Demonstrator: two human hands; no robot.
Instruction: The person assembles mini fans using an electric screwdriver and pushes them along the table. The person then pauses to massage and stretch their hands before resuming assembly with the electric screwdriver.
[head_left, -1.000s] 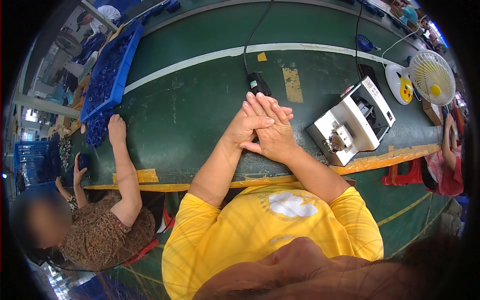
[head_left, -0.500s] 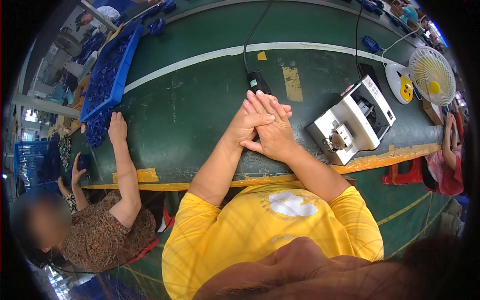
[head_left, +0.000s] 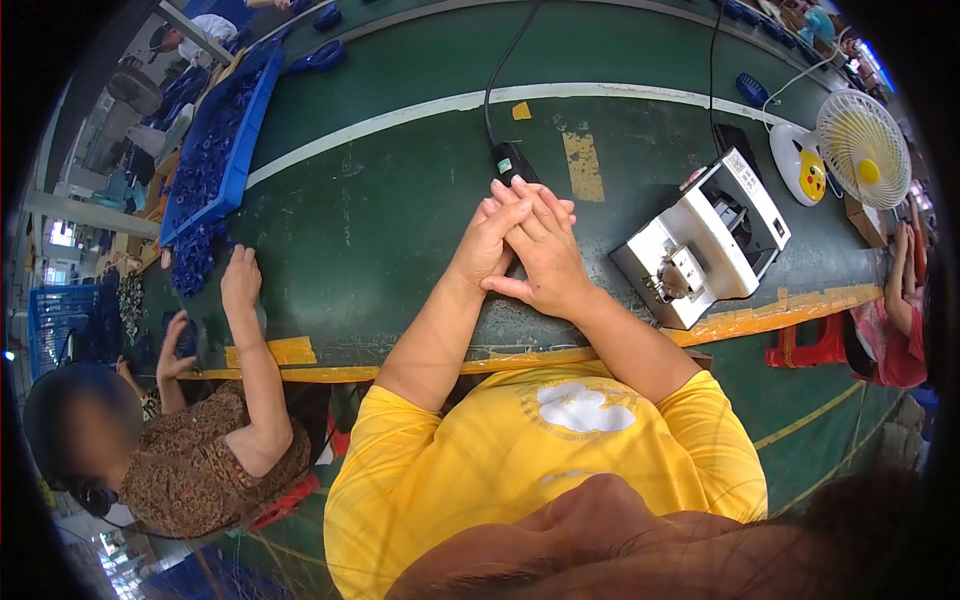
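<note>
My left hand (head_left: 487, 240) and my right hand (head_left: 549, 262) rest together on the green table (head_left: 400, 250), near its front edge. Their fingers are interlaced and overlap, with the fingertips pointing away from me. No object shows between them. Just beyond the fingertips lies a black device (head_left: 513, 163) on a cable. To the right of my hands stands a white and silver machine (head_left: 690, 260) with an open frame.
A white fan (head_left: 862, 150) is at the right. A blue tray (head_left: 243, 150) full of blue parts lies at the left, beside a co-worker (head_left: 210, 450) whose arm reaches onto the table. Yellow tape (head_left: 583, 165) marks the surface. A red stool (head_left: 810, 345) is at the lower right.
My left thumb has lifted and shifted slightly, while both hands stay clasped. The co-worker's hands have moved. A blue item at the upper left has come further along the far strip.
</note>
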